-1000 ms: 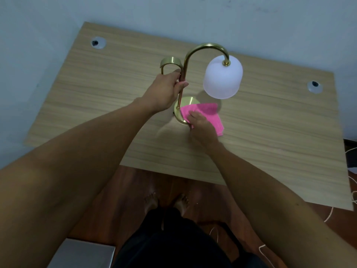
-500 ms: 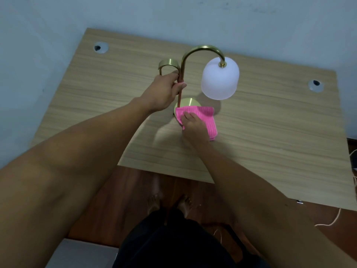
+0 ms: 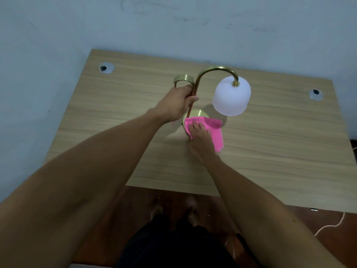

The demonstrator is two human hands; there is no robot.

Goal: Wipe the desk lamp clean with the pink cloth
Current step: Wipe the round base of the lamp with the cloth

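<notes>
A desk lamp stands mid-desk: a curved brass stem (image 3: 212, 71), a white frosted shade (image 3: 230, 96) hanging at its right end, and a round brass base (image 3: 199, 114). My left hand (image 3: 176, 104) is closed around the stem just above the base. The pink cloth (image 3: 213, 128) lies over the near side of the base and spills onto the desk at the right. My right hand (image 3: 201, 139) presses down on the cloth's left part, fingers on top of it.
The wooden desk (image 3: 270, 144) stands against a pale blue wall, with a cable grommet at the back left (image 3: 106, 68) and another at the back right (image 3: 315, 94). A small brass arch (image 3: 182, 79) rises behind my left hand. My bare feet and a white cord (image 3: 330, 226) are on the floor.
My right hand slid the pink cloth leftward and closer across the lamp base. My left hand kept its hold on the stem. The camera view shifted, so the desk sits lower in frame.
</notes>
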